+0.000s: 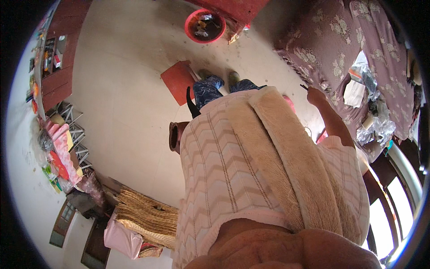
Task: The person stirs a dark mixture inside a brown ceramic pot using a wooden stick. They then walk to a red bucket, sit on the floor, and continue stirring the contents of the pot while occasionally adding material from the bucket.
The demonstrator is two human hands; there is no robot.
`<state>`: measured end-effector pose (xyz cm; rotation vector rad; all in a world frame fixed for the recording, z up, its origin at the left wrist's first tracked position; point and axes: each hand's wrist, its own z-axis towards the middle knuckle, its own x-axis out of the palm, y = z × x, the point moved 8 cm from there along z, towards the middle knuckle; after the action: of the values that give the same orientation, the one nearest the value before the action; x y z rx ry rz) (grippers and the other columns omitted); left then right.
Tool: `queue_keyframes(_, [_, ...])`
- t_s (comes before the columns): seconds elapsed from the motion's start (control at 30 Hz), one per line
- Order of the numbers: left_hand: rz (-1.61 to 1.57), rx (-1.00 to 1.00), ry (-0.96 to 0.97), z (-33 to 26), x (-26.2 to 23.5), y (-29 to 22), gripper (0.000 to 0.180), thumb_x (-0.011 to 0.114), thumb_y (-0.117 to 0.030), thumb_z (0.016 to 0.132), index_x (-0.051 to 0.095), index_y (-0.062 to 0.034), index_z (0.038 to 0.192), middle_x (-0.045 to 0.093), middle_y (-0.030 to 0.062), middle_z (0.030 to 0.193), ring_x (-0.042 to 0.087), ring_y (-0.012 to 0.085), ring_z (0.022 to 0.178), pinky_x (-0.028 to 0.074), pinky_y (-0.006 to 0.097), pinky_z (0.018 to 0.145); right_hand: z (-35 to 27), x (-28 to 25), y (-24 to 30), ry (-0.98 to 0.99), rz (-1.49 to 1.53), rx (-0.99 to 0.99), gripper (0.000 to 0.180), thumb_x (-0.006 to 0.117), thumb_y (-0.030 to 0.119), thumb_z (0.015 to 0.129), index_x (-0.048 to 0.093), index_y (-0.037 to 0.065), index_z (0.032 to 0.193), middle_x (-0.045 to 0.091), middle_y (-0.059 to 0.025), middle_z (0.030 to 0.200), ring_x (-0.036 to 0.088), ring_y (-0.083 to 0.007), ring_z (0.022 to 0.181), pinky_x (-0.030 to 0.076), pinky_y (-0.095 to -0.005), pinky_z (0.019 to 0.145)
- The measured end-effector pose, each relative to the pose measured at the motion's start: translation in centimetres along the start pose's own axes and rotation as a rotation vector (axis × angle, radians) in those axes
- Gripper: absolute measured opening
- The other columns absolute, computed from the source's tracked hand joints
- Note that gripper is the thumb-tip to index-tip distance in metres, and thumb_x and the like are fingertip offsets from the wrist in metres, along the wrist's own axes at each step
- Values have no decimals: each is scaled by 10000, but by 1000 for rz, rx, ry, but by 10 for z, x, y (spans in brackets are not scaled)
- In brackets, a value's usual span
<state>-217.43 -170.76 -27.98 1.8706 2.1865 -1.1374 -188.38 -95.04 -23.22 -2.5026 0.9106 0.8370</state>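
I look down my own front, covered by a pink-and-white zigzag vest (224, 170) with a fleecy beige lining. My right hand (316, 95) reaches out to the right, near the edge of a bed with a purple flowered cover (331, 49). Its fingers are closed on a thin dark stick-like thing (305, 87); what it is cannot be told. My left hand is hidden behind my body. A black curved thing (191, 106) pokes out at the vest's left edge, and a brown clay pot (174, 134) shows below it. My feet (219, 76) stand on the pale floor.
A red flat board (177, 80) lies by my feet. A red basin (205, 26) with scraps stands farther off. Plastic bags and papers (363, 85) lie on the bed. Woven mats (148, 215), a metal rack (74, 134) and a dark red cabinet (58, 58) line the left side.
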Motion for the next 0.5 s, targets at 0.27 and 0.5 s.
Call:
queue_keyframes(0.27, [-1,26,25,4,15,-28,211,667,45,672,553,11,845,585,106,670,510,165,488,441,333,423,29,-96,53,-115,61,-78,279,404,178,924,566,31,1097,664,-245,1038,654,-413,965,511,-550,828])
queue_keyframes(0.5, [61,53,95,20,60,-77,223,670,40,668,559,16,860,595,112,684,519,165,494,444,331,425,45,-90,70,-82,82,-24,285,393,182,932,558,36,1113,668,-234,1045,653,-411,978,514,-543,827])
